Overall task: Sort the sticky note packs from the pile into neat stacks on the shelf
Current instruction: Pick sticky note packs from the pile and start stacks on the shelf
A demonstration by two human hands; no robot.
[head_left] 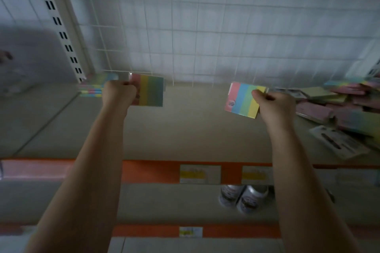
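My left hand (118, 93) grips a striped sticky note pack (151, 91) with pink, yellow and green bands, held above the shelf (185, 125) close to a low stack of pastel packs (92, 86) in the back left corner. My right hand (273, 104) pinches a second striped pack (242, 99), pink, blue, green and yellow, by its right edge, tilted and lifted off the shelf. A jumbled pile of packs (347, 104) lies at the right end of the shelf, just right of that hand.
A white wire grid (195, 33) backs the shelf, with a slotted upright (61, 33) at the left. Orange price strips with labels (200, 173) run along the shelf fronts. Two silver bottles (242, 196) stand on the shelf below.
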